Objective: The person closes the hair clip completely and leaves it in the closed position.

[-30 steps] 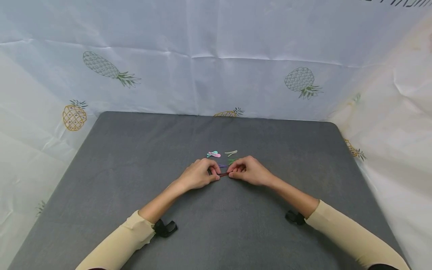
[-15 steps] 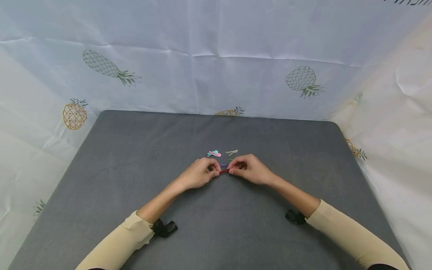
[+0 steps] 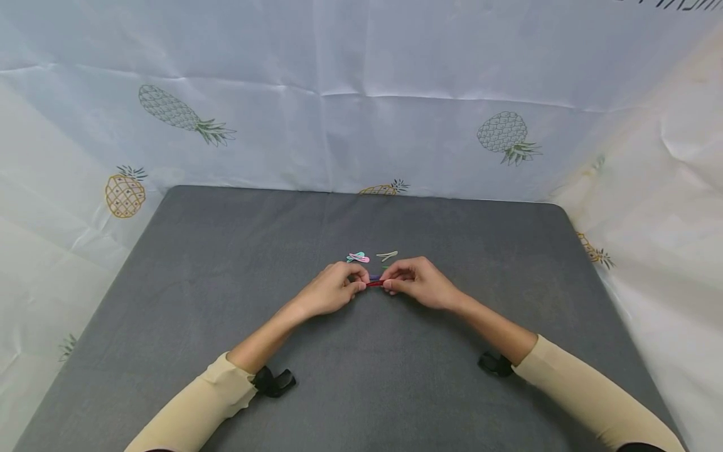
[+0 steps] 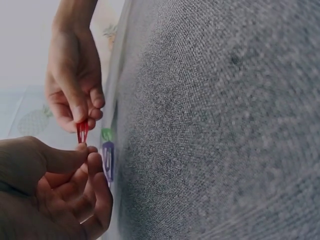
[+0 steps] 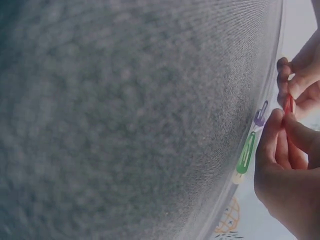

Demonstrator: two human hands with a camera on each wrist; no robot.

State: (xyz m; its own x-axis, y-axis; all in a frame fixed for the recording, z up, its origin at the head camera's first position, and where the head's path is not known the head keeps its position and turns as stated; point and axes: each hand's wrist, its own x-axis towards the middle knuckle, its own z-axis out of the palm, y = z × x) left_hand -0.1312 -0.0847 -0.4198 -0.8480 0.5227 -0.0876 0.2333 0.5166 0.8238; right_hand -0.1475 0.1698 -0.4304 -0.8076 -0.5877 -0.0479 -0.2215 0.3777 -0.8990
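Note:
A red snap hair clip is stretched between both hands, just above the dark grey table. The left hand pinches one end of it between thumb and fingertips. At the other end, the right hand pinches it with thumb and index finger. Just beyond the hands lie a purple hair clip and a green hair clip, both partly hidden by the fingers in the head view. Farther back, a pink hair clip crosses a turquoise one, with a cream hair clip to their right.
The grey cloth-covered table has rounded far corners. Behind it hangs a white curtain printed with pineapples, reaching along both sides. Black straps hang at the forearms below beige sleeves.
Both hands have lifted slightly away from the viewer with the red clip between them. The clip looks brighter and turned; the green clip is now mostly covered by the right hand.

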